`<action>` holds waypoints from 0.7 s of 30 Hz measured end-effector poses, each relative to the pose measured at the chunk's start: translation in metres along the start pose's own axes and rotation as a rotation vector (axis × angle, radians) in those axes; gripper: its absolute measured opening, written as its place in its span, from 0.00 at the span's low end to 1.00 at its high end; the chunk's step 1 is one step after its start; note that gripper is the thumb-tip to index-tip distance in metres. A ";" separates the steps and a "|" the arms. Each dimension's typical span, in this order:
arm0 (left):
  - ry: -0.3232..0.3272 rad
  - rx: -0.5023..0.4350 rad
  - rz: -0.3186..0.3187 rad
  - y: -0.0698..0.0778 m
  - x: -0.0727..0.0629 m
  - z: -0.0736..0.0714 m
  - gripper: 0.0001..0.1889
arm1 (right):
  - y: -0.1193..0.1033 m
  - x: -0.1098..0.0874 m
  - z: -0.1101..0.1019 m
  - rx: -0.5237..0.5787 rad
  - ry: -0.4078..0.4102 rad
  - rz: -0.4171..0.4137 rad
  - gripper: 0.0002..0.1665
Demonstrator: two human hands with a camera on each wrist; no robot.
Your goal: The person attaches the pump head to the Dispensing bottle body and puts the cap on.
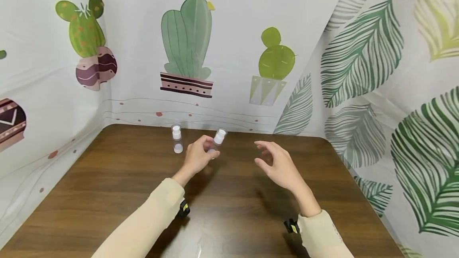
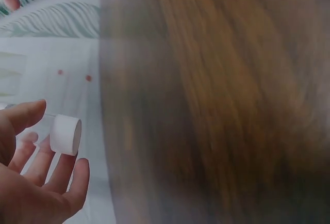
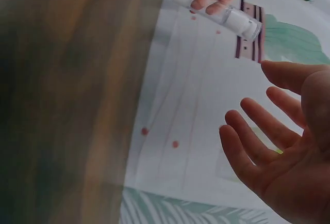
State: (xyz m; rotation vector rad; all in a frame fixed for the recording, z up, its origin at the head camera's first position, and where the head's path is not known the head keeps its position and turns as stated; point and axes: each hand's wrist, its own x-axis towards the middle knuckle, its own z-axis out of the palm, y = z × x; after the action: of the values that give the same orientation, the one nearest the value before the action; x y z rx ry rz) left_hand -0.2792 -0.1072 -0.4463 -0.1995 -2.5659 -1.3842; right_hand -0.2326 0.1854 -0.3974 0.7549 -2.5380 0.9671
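Note:
My left hand (image 1: 198,155) grips a small clear pump bottle (image 1: 220,135) by its lower body, above the far part of the table. This bottle tilts a little, its white pump top under a clear cap pointing up and to the right. In the left wrist view, the white base (image 2: 65,134) shows between thumb and fingers. A second, matching bottle (image 1: 177,132) stands upright on the table, just left of the left hand. Further right, my right hand (image 1: 279,166) hovers with thumb and fingers apart and holds nothing; the right wrist view shows its spread fingers (image 3: 252,146).
The brown wooden table (image 1: 229,210) reaches back to a white cloth backdrop (image 1: 236,51) printed with cacti and leaves. The backdrop also closes in on both sides. Black wrist devices sit near both sleeves.

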 end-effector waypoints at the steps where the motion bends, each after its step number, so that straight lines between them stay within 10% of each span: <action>1: -0.001 0.009 -0.011 -0.003 0.003 0.000 0.22 | 0.002 -0.002 0.000 -0.007 -0.002 0.007 0.31; 21: -0.047 0.090 -0.171 -0.028 0.026 -0.002 0.23 | 0.013 -0.019 0.001 -0.049 -0.028 0.027 0.30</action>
State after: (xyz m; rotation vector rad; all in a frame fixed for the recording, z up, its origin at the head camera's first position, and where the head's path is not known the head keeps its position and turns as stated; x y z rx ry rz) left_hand -0.3103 -0.1235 -0.4616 0.0024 -2.7326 -1.3305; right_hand -0.2245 0.1997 -0.4134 0.7277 -2.5924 0.9055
